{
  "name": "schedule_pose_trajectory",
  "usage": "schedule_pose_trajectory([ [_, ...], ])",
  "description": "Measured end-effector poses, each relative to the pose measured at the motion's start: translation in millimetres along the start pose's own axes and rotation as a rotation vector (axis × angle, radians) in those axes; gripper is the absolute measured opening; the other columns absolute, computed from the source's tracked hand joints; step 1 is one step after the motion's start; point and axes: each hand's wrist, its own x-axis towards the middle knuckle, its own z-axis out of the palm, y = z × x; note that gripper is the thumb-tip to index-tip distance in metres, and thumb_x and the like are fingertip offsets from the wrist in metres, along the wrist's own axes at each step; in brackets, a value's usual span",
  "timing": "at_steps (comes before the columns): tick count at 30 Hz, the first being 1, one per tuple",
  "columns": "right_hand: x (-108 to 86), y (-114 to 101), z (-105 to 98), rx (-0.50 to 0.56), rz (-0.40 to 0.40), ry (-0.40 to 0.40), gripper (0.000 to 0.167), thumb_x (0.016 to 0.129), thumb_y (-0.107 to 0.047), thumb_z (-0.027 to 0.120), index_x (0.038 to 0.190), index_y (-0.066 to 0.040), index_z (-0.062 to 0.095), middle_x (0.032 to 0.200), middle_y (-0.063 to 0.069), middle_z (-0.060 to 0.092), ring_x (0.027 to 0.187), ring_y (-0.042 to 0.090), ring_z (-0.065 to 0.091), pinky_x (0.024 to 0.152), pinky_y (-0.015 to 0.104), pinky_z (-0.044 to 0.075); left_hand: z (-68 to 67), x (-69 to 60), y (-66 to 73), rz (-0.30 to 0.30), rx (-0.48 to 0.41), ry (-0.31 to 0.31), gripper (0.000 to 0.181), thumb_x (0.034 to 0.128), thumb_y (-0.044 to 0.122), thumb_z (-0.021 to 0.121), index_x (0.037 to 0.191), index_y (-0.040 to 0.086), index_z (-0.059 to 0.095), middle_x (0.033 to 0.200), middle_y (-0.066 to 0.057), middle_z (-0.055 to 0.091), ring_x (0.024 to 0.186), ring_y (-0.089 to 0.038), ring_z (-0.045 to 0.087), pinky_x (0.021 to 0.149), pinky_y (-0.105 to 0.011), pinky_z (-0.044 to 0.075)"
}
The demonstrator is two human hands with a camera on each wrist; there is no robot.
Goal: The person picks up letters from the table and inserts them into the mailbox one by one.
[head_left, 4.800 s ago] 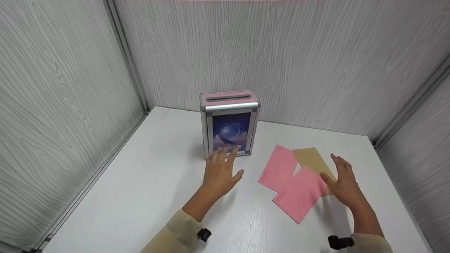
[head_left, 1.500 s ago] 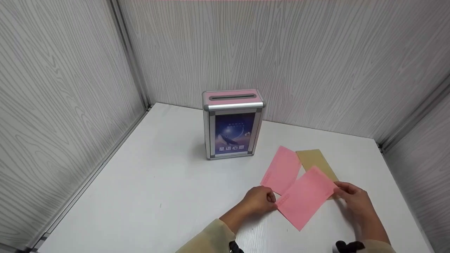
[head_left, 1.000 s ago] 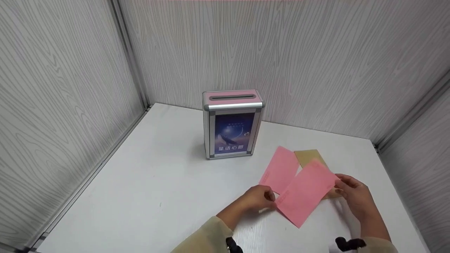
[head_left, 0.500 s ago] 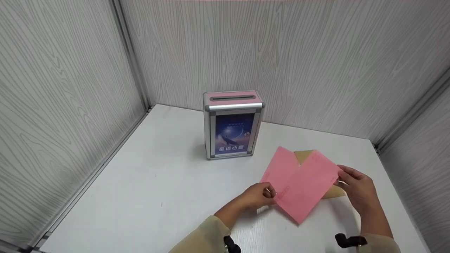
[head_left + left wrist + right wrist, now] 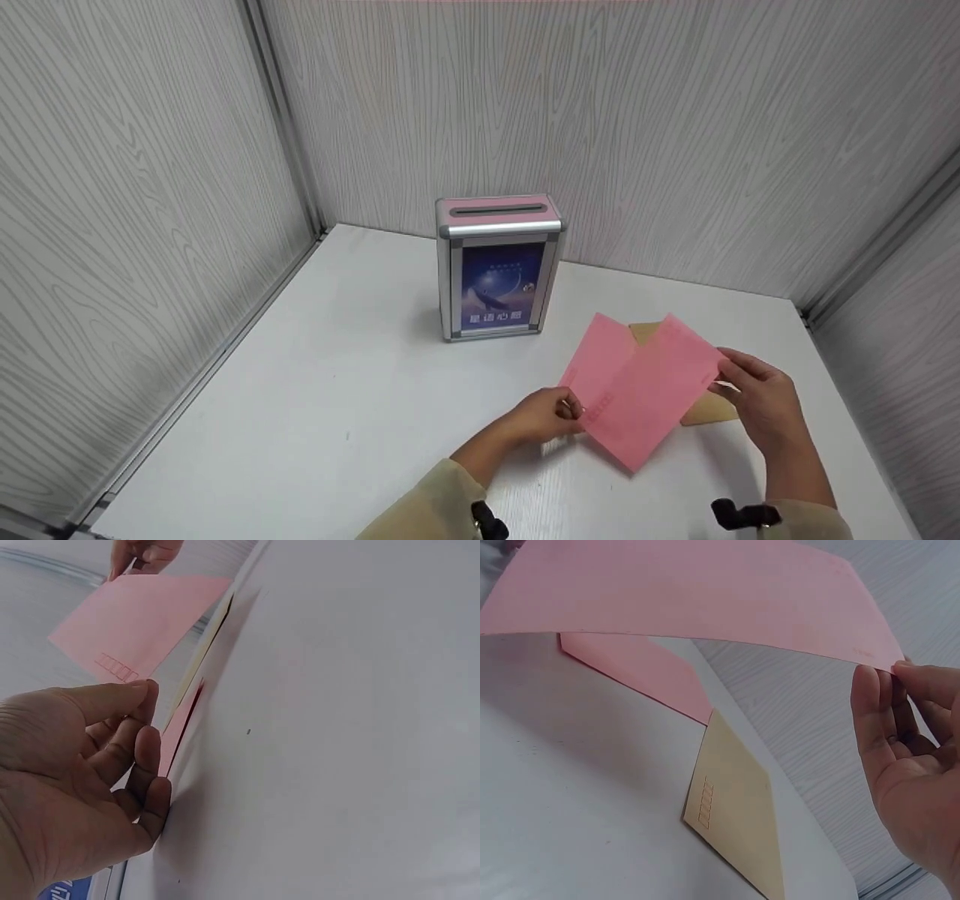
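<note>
A pink envelope (image 5: 652,394) is raised above the table, pinched at opposite ends by both hands. My left hand (image 5: 546,415) grips its left corner between thumb and fingers. At the right corner my right hand (image 5: 761,394) pinches it, the thumb on top in the right wrist view. Beneath it a second pink envelope (image 5: 600,349) lies flat, partly covered. Farther right lies a tan envelope (image 5: 739,802), also partly hidden in the head view. Behind and to the left stands an upright box (image 5: 499,285) with a blue whale picture and a slot (image 5: 499,210) in its pink top.
The white table (image 5: 300,420) carries everything. Grey wood-grain panels rise at the back (image 5: 562,112), left (image 5: 135,225) and right (image 5: 900,315), with metal strips along the left edge.
Earlier both hands hovered open over the table. They then took hold of the upper pink envelope by its corners and lifted it. Over the last second it has risen and shifted slightly left.
</note>
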Motion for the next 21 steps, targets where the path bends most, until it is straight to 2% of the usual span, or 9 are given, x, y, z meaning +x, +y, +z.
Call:
schedule_pose_trajectory([
  [6,-2.1,-8.5,11.6,-0.022,-0.046,0.005,0.027,0.105,-0.011,0.071,0.13,-0.002,0.075,0.108,-0.004,0.079,0.096,0.011,0.074,0.086,0.025,0.065,-4.2,-1.1,-0.6,-0.005,-0.006,0.007,0.017,0.0951,0.014,0.083,0.105,0.011,0.07,0.102,0.002,0.072,0.093,-0.006,0.062,0.082,-0.024,0.053],
  [10,-2.9,-15.3,21.8,-0.045,-0.083,0.008,0.031,0.104,-0.011,0.072,0.131,0.003,0.072,0.107,-0.002,0.079,0.094,0.011,0.074,0.085,0.025,0.065,-8.8,-1.5,1.6,0.006,-0.052,-0.013,0.021,0.0944,0.014,0.083,0.109,0.01,0.069,0.105,0.003,0.07,0.099,-0.007,0.064,0.087,-0.025,0.054],
  [15,-2.3,-21.8,35.8,-0.163,-0.12,0.004,0.041,0.103,-0.019,0.075,0.135,0.006,0.069,0.109,-0.002,0.077,0.094,0.01,0.075,0.084,0.024,0.065,-18.8,-0.2,10.4,0.023,-0.092,-0.029,0.023,0.0977,0.018,0.081,0.114,0.011,0.067,0.11,0.002,0.071,0.103,-0.008,0.065,0.088,-0.025,0.054],
  [21,-1.0,-22.4,52.0,-0.322,-0.125,-0.017,0.048,0.105,-0.027,0.074,0.138,0.007,0.066,0.112,-0.005,0.077,0.095,0.009,0.076,0.085,0.023,0.065,-31.0,4.3,24.8,0.041,-0.098,0.003,0.023,0.1003,0.022,0.08,0.116,0.013,0.067,0.111,0.0,0.072,0.104,-0.009,0.065,0.084,-0.026,0.052],
])
